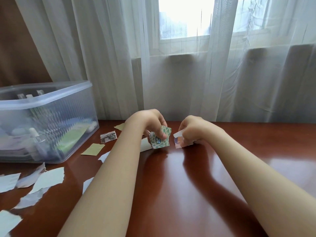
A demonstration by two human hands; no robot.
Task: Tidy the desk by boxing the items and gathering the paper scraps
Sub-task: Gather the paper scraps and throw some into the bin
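Where torn scraps (pixel 47 178) lie: nearest you, on the left of the desk (pixel 171 202), pale pieces sit scattered and well apart; sweep them together rather than lifting each singly.
Left hand (pixel 150 124): your fingers pinch a green-patterned scrap (pixel 162 137) just above the wood; treat it as your stack.
Right hand (pixel 189 132): fingers curl round a white-and-purple scrap (pixel 179 143) low at the desk; pass it leftward, edges aligned.
Box (pixel 47 120): far left, beside more scraps, already holding items; boxing looks done, gathering is what remains.
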